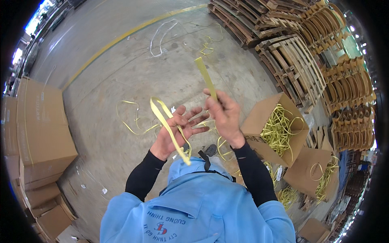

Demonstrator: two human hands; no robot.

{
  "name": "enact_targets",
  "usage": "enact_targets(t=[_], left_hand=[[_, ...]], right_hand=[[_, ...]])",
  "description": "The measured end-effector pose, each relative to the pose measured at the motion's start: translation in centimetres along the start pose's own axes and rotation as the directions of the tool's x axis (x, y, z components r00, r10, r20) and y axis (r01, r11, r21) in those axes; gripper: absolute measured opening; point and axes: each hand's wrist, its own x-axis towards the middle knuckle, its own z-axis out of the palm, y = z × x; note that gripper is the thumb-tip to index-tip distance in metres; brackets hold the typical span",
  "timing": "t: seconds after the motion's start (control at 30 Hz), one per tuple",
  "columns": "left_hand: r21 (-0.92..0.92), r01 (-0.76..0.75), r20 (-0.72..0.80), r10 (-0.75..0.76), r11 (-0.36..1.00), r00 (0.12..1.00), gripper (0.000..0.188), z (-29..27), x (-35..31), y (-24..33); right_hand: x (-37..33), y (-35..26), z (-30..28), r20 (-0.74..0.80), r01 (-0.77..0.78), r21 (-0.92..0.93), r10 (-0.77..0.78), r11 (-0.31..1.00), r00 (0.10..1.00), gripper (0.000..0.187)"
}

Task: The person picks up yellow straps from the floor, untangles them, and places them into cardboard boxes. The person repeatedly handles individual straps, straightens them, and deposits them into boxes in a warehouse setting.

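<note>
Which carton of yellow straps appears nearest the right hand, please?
The picture's upper carton, just right of the right hand; the lower carton of yellow straps sits farther right.

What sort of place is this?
Likely a warehouse or factory floor: wooden pallets at upper right, large cardboard boxes at left, and an open carton of tangled yellow strips.

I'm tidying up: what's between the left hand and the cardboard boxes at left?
In the head view, yellow strapping lies on the floor between the left hand and those boxes.
</note>
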Motion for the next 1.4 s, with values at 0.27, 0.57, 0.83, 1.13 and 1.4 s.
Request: enact_targets(t=[0.27,0.57,0.83,1.13,1.4], left_hand=[[0.321,0.253,-0.420,-0.102,0.913,0.902,0.064,-7.6,-0.9,-4.7],[0.830,-0.357,0.552,0.542,-0.429,0.634,0.088,4.1,-1.6,-3.7],[0.875,-0.369,0.119,0.598,0.314,0.792,0.048,5.2,3.4,-2.7],[0.903,-0.209,0.095,0.299,0.377,0.950,0.050,5.2,3.1,-2.7],[0.935,-0.323,0.304,0.139,0.147,0.942,0.055,6.4,3.7,-1.9]], right_hand=[[-1.9,2.4,1.3,0.388,0.474,-0.412,-0.320,0.778,0.864,0.027],[-0.8,0.4,-2.1,0.189,0.006,-0.803,0.246,0.596,0.951,0.041],[-3.5,2.6,-0.4,0.266,0.110,-0.756,0.149,0.645,0.952,0.038],[-6.3,2.7,-2.0,0.262,-0.070,-0.099,0.094,0.993,0.961,0.026],[-6.4,1.7,-3.2,0.252,-0.178,-0.198,0.225,0.964,0.941,0.024]])
